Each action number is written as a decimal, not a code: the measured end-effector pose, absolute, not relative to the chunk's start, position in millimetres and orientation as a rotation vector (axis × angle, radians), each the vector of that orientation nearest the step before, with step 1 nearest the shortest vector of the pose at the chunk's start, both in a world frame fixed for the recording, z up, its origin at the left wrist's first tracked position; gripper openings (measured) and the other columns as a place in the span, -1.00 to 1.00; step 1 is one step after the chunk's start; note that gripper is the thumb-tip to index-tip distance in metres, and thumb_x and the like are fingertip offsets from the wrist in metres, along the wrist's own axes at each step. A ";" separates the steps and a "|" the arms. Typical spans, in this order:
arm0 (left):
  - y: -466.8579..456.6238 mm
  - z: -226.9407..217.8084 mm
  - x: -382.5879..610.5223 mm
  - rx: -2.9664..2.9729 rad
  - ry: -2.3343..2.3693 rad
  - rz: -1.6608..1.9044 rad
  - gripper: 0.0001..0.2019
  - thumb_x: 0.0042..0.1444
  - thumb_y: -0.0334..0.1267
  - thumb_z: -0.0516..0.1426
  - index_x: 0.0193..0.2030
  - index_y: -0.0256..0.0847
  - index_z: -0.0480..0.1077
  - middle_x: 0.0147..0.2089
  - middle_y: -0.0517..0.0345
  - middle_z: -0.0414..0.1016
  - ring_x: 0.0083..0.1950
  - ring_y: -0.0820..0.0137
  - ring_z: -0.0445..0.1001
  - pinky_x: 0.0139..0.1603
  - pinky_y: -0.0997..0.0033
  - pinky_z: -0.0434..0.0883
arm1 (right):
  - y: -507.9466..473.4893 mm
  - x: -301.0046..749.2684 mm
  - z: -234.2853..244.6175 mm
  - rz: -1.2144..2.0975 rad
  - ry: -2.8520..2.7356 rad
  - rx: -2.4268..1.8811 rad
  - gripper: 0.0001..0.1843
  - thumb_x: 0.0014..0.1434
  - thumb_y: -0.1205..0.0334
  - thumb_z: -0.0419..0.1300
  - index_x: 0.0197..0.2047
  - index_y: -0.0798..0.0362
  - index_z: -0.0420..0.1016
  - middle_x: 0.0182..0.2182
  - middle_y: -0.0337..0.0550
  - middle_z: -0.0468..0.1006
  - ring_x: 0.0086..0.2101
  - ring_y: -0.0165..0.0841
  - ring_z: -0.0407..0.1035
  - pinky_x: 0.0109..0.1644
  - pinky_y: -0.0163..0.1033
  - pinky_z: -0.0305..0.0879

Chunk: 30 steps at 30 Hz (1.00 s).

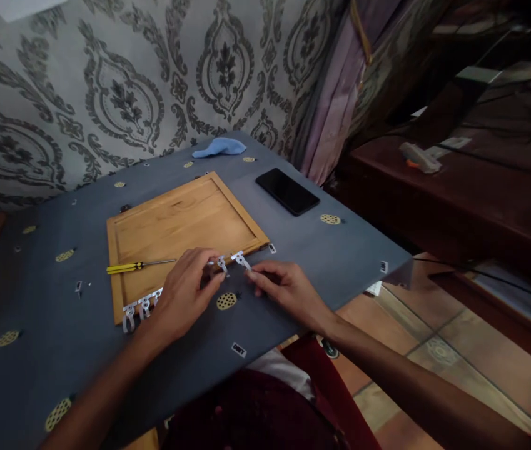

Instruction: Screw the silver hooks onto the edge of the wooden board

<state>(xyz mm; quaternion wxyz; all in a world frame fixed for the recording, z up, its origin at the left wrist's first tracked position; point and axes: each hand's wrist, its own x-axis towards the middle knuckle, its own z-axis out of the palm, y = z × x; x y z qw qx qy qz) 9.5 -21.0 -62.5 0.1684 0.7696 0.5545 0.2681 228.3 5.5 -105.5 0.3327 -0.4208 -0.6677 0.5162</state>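
Left hand (185,299) and right hand (286,289) fingers pinch shut on the metal hook strip (239,257) at near edge of the wooden panel (185,219); risk: light grip, strip skews or slips onto the desk (340,256).

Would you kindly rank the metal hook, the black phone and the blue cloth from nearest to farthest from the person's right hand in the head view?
1. metal hook: at the fingertips of the right hand, on the near edge of the wooden panel.
2. black phone: beyond the hand, right of the panel.
3. blue cloth: at the far edge of the table.
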 end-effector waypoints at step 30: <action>-0.9 -65.6 36.1 2.136 1.686 0.486 -0.55 0.18 -0.31 0.25 0.17 -0.19 0.25 0.10 -0.04 0.56 0.11 0.14 0.54 0.14 0.01 0.47 | 33.4 223.3 -106.3 1.663 -1.766 -1.011 -0.70 0.31 0.09 0.15 -0.35 0.08 0.54 -0.56 -0.31 0.41 -0.57 -0.49 0.29 -0.47 -0.33 0.18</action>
